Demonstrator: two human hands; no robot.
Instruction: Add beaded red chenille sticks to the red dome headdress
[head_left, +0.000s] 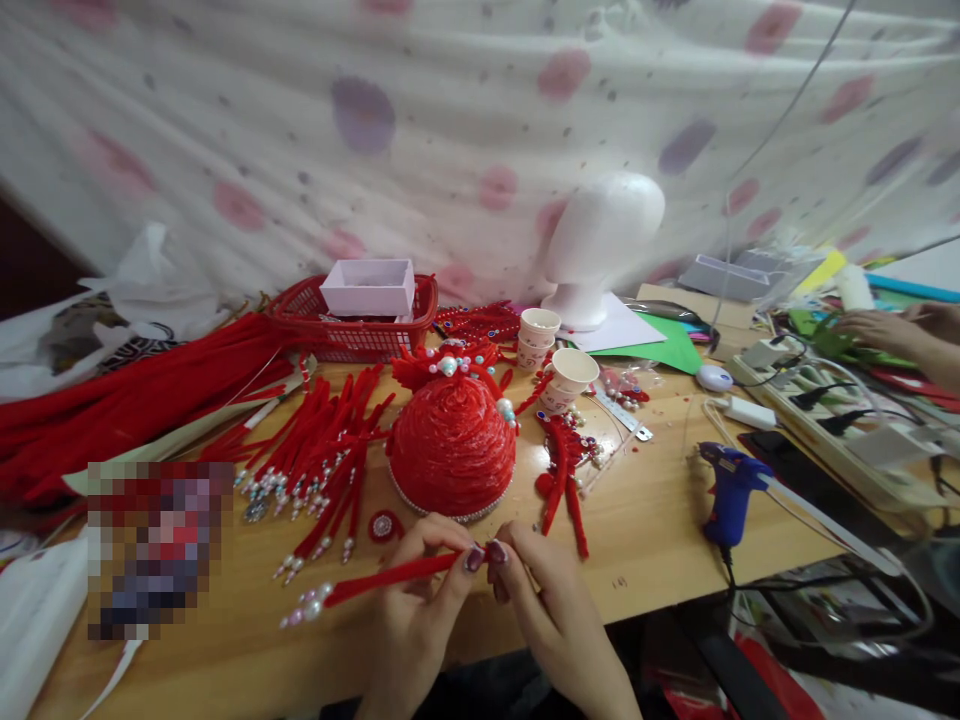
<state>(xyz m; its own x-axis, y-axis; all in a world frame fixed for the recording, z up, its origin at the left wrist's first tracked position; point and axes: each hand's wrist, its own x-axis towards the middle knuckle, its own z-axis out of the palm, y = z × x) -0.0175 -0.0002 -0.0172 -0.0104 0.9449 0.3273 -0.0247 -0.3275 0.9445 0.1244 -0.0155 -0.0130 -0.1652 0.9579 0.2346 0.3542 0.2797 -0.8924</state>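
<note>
Near the table's front edge my left hand (420,600) is closed on a red chenille stem (397,573), which points to the left. White and lilac pearl beads (311,605) sit at its far end. Meeting it thumb to thumb, my right hand (551,600) pinches the stem's other end; the exact spot is partly hidden by the fingers. Just behind both hands stands a red domed headpiece (454,450) with pearls on top and round its rim. Several bead-tipped red stems (322,450) lie to its left, and a small red round ornament (385,526) lies in front.
A blue glue gun (727,490) stands at right, near a power strip (847,430). Paper cups (574,375), a white foam head (604,240) and a red basket (352,338) stand behind. Another person's hands (900,330) are at far right. Red stem bundles (150,400) lie left.
</note>
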